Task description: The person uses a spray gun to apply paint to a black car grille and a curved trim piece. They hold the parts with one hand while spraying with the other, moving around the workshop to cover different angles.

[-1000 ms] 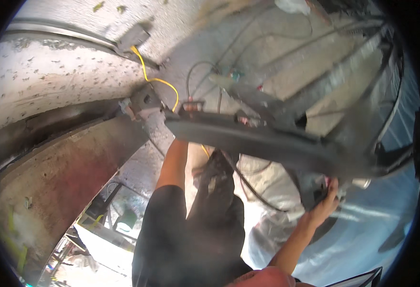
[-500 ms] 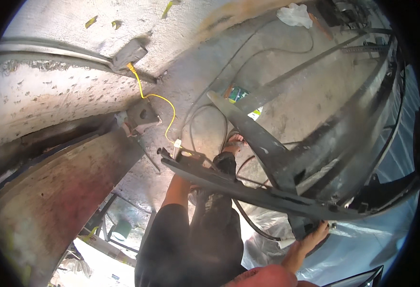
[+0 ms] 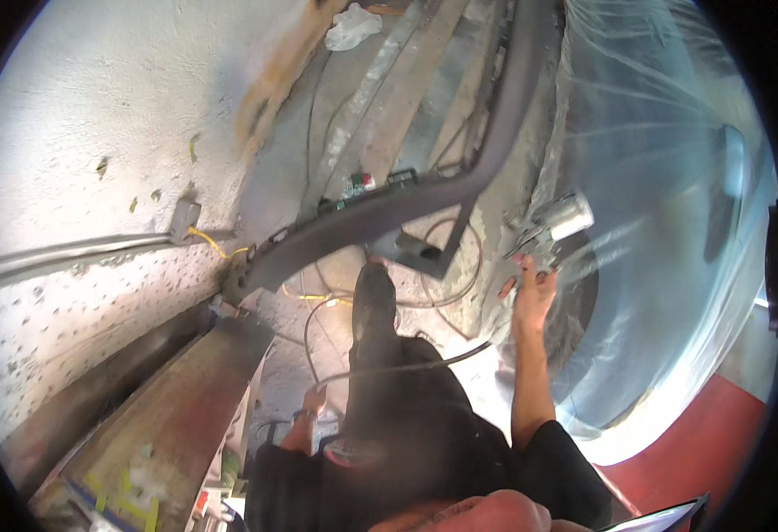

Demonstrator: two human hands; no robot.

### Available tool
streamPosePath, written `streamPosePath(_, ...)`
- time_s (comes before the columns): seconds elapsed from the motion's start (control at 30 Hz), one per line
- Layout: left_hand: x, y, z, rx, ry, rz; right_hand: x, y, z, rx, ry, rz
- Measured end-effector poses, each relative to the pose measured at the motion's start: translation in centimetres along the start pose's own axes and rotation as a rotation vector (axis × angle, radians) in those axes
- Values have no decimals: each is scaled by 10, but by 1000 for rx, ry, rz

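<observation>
My right hand (image 3: 531, 288) is wrapped round the handle of a spray gun (image 3: 535, 238) with a silver cup, held beside a plastic-covered blue car. Low at the left, my left hand (image 3: 314, 401) is closed on a dark hose (image 3: 406, 366), which runs across in front of my legs toward the right. Ahead of me a long, curved dark car-body piece (image 3: 371, 210), like a bumper part, spans from the left wall side up to the far top. Neither hand touches it. The stand under it is only partly visible.
Clear plastic sheeting covers the blue car (image 3: 664, 266) on the right. A rough white wall (image 3: 123, 106) with an outlet box (image 3: 185, 218) and a yellow cord (image 3: 220, 248) rises at the left. A stained board (image 3: 154, 417) leans below it. Hoses loop over the floor.
My view has swung round, so the dark piece now lies higher and the car shows more. My right hand has come up from beside the dark piece, with the spray gun now visible.
</observation>
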State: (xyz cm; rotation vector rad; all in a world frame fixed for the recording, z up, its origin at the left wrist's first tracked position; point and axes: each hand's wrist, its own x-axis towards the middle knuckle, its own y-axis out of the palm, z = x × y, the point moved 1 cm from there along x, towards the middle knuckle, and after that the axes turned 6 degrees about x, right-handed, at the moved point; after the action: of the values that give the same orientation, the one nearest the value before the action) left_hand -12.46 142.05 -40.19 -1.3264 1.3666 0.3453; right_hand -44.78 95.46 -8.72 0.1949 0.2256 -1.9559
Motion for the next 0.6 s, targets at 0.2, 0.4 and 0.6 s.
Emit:
streamPosePath(0.2, -10, -40, -73, 174, 304, -24, -37, -113, 104, 67, -208, 25)
streamPosePath(0.4, -40, -50, -141, -8, 251, -117, -121, -152, 168, 234, -61, 344)
streamPosePath(0.6, -52, -30, -129, -29, 238, -103, -168, -167, 171, 371, 213, 572)
